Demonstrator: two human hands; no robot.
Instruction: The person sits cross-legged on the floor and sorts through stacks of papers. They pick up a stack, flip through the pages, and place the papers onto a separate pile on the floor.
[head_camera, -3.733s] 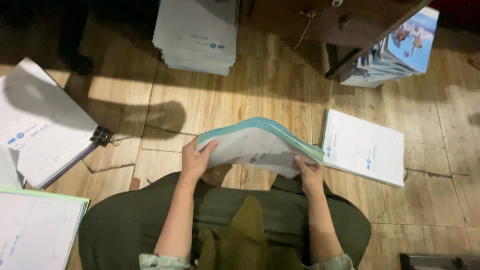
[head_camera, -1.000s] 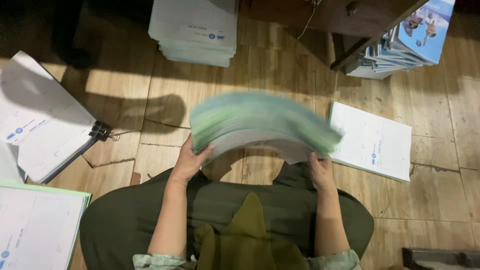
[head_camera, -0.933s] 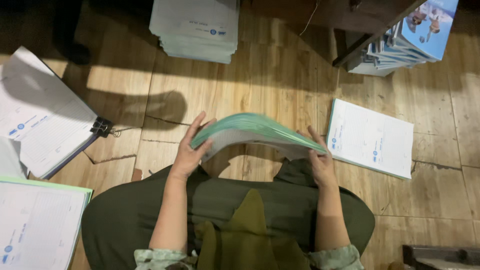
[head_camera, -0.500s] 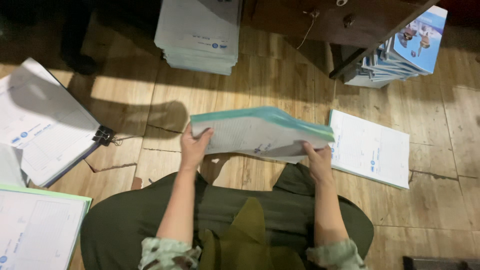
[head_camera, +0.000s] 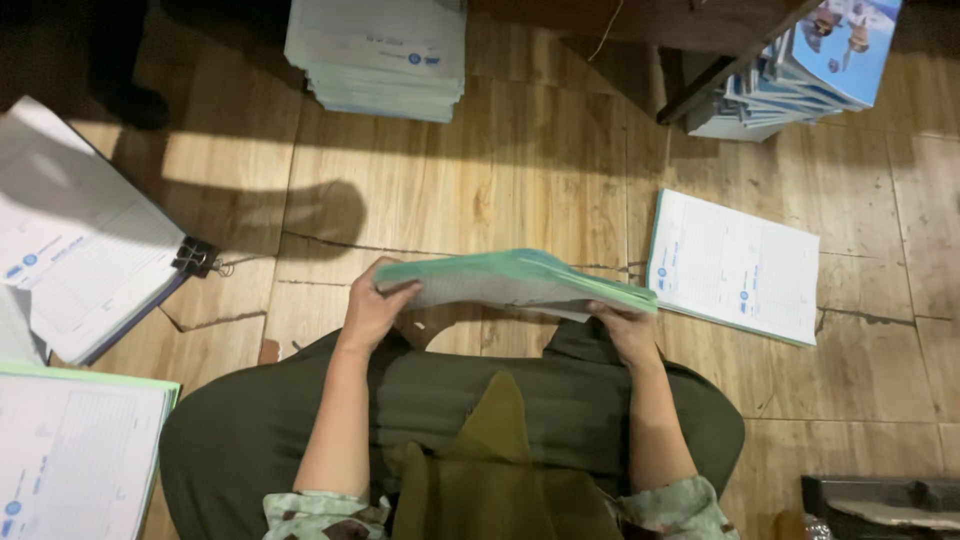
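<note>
Floor (head_camera: 520, 170): cracked wooden boards | on it: stack of forms (head_camera: 380, 55) at top; single form pad (head_camera: 735, 265) at right; clipped pad (head_camera: 80, 240) at left; green-edged pad (head_camera: 70, 455) at lower left

Dim warm light, hard head shadow on the floor (head_camera: 520, 190), dark corners.

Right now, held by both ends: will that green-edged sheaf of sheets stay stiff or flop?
Probably floppy: the green-edged sheaf bows between the left hand and the right hand. Its loose-looking sheets may fan or slip. It seems light for its size, since fingers alone carry it.
</note>
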